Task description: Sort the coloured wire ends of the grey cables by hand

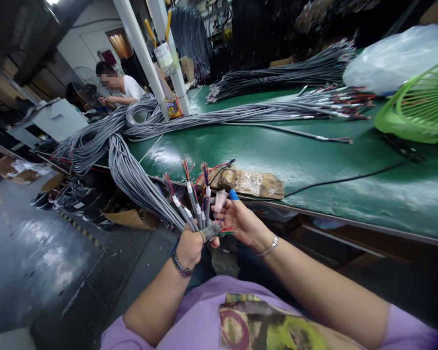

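My left hand [193,245], partly in a grey glove or finger cover, is closed around a bunch of grey cables [199,218]. Their ends stand upward, with white sleeves and bare coloured wires fanning out. One cable end points right, with red and green wires [228,231] showing beyond the left fingers. Close beside these wires is my right hand [244,221], palm turned in, its fingers curled and a blue cover on one raised tip. At its fingers is a pale pinkish piece [221,199]; whether it is a finger cover or a held part, I cannot tell.
A taped wooden block [255,183] lies at the edge of the green table [350,170]. Long grey cable bundles [219,113] and a black cable bundle [277,75] run across it. A green fan [416,107] stands right. Another person [126,90] sits far left.
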A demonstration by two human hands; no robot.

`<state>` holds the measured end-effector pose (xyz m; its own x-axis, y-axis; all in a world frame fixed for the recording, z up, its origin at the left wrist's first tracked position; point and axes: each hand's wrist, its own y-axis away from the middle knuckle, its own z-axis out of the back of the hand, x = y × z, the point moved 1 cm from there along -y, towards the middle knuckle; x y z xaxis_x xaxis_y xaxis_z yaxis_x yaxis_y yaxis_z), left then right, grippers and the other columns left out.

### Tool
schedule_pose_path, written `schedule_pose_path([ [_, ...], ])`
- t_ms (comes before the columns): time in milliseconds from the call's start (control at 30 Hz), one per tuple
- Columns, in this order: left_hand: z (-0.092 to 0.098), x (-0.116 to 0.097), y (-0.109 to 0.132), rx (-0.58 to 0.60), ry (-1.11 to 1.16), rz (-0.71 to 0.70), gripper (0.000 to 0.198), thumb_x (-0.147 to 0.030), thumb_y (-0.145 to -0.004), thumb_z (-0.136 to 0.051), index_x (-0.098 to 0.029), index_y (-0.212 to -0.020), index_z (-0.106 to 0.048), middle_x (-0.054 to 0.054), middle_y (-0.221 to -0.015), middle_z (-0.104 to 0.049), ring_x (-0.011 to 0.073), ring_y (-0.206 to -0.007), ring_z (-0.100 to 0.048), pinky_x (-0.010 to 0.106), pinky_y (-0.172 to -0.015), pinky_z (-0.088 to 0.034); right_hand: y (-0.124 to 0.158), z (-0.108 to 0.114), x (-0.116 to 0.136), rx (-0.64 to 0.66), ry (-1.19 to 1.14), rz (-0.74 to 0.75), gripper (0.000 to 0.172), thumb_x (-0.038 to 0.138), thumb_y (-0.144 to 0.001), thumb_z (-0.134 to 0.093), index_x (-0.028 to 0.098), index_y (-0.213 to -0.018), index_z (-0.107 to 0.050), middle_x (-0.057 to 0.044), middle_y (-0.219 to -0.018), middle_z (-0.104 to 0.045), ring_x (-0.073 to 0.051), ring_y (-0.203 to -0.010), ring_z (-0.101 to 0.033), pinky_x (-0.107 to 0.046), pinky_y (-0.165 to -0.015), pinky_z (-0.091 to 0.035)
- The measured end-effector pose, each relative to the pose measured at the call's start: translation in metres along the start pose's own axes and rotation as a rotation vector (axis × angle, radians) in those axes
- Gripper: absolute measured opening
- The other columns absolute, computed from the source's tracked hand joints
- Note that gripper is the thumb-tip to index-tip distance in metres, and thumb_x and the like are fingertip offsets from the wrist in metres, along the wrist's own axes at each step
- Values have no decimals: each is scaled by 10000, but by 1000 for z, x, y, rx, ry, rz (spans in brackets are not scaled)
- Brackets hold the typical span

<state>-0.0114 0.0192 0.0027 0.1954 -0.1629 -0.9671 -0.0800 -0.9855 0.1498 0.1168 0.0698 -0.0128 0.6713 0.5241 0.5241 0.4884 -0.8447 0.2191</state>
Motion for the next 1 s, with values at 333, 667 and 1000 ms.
schedule_pose_path([
  [333, -5, 1, -3, -100, 51, -83, 276, -348, -661, -735, -140, -560, -586, -7, -429, -558, 100, -407, -503, 226, -443, -421, -4, 2, -5, -91, 126, 216, 408, 572, -684, -689, 165, -691, -659, -15, -607, -598, -115, -540, -497, -253, -528, -429],
  [667, -7, 1, -9, -122, 41, -59, 320, -400, -637, -744, -138, -550, -581, -8, -422, -540, 98, -403, -501, 224, -439, -421, -15, 6, -9, 11, 99, 100, 504, 665, -697, -612, 164, -736, -654, -46, -628, -633, -157, -530, -545, -323, -538, -457],
  [1000, -8, 4, -10, -145, 30, -6, 335, -429, -599, -757, -139, -581, -590, -15, -415, -533, 101, -389, -494, 228, -424, -423, -14, 3, -10, -11, 66, 111, 494, 677, -720, -575, 189, -768, -624, -29, -625, -625, -159, -547, -552, -311, -548, -457],
])
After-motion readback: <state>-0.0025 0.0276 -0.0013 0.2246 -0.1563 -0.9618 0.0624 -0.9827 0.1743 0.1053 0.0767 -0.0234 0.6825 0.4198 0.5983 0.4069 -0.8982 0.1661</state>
